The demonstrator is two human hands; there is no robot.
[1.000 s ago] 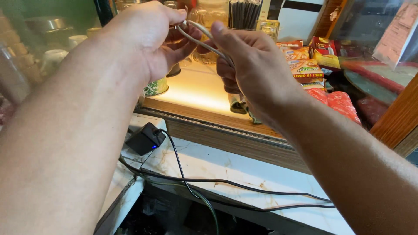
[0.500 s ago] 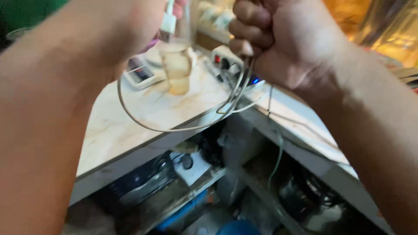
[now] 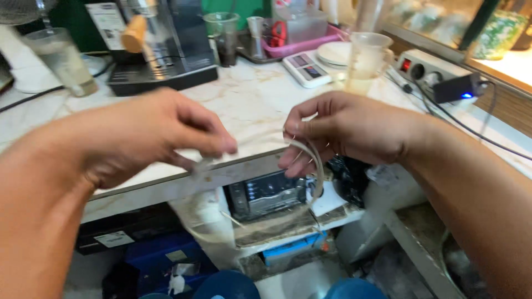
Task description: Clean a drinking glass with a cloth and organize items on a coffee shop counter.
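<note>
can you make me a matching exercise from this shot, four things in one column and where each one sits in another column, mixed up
Things:
1. measuring jug
2. coiled white cable
3. power strip
4. coffee machine

Places:
A. at the back left of the marble counter
B. held in the right hand, in front of the counter edge
C. along the counter's right side, beside the wooden ledge
D. standing on the counter next to the small scale

Right pairs: 1-D, 2-B, 3-C, 4-A
</note>
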